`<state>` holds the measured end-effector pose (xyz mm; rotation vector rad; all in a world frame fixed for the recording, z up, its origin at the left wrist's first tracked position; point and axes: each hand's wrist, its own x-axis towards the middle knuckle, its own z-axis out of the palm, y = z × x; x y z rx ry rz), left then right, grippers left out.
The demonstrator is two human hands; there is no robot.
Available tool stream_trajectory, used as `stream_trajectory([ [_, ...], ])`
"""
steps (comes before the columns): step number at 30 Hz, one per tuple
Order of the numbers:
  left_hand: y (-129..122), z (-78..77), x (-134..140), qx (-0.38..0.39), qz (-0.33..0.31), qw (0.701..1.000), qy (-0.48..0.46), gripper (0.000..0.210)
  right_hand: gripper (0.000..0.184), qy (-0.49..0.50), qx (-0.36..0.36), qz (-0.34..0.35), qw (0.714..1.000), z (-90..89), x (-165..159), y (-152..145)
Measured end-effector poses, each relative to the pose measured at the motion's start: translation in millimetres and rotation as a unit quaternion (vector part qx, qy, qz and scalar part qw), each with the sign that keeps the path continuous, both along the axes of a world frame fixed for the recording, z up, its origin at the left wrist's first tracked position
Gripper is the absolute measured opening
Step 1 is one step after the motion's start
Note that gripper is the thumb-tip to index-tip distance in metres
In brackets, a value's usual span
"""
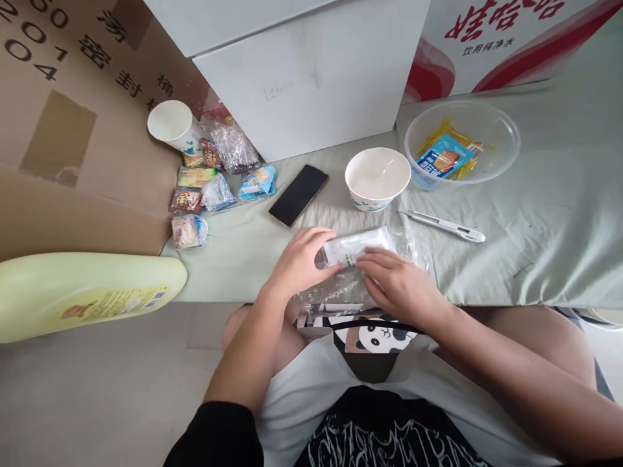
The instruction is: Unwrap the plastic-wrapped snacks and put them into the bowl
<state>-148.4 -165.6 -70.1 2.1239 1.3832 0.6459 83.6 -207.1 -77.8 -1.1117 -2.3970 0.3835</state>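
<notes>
A flat white packet [359, 244] with small green and red marks lies near the front edge of the cloth-covered surface. My left hand [302, 258] grips its left end, thumb on the near edge and fingers at the far edge. The fingers of my right hand [396, 283] are curled onto the packet's near right part; its thumb is partly hidden. Crumpled clear plastic wrap [331, 290] spreads beneath and around both hands. Just beyond them stands a white paper bowl [378, 178]. To its right lies a white utility knife [445, 226].
A black phone [298, 195] lies left of the bowl. A clear plastic bowl [511, 146] holds yellow and blue snack packs. Several wrapped snacks [195, 201] and a paper cup [174, 123] sit by a cardboard box [87, 181]. White boxes [311, 84] stand behind; a yellow bottle [92, 292] is left.
</notes>
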Motion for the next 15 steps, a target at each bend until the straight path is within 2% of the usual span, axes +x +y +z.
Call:
stream_trajectory([
  [1, 2, -3.3, 0, -0.028, -0.003, 0.999, 0.015, 0.04, 0.026, -0.013, 0.014, -0.032, 0.999, -3.7, 0, 1],
  [4, 3, -8.3, 2, -0.074, 0.036, 0.997, 0.014, 0.016, 0.032, -0.051, 0.047, -0.126, 0.99, -9.4, 2, 4],
  [6, 2, -7.8, 3, -0.107, 0.089, 0.99, -0.03, 0.008, 0.031, -0.057, 0.064, -0.144, 0.986, -10.1, 0, 3],
  [7, 2, -6.8, 4, -0.142, 0.118, 0.98, -0.068, 0.011, 0.027, -0.057, 0.07, -0.126, 0.988, -10.3, -2, 2],
  [9, 2, -3.5, 6, -0.254, 0.161, 0.94, -0.163, 0.019, 0.022, -0.061, 0.072, -0.064, 0.993, -11.3, -7, -1],
  [11, 4, 1.1, 8, -0.373, 0.184, 0.874, -0.252, 0.021, 0.024, -0.067, 0.058, -0.032, 0.996, -13.7, -13, -3],
  [13, 7, 6.2, 10, -0.446, 0.199, 0.811, -0.323, 0.019, 0.039, -0.068, 0.032, -0.052, 0.996, -17.0, -16, -3],
  [15, 9, 10.9, 14, -0.473, 0.218, 0.762, -0.384, 0.018, 0.055, -0.041, 0.005, -0.064, 0.997, -20.3, -16, 0],
])
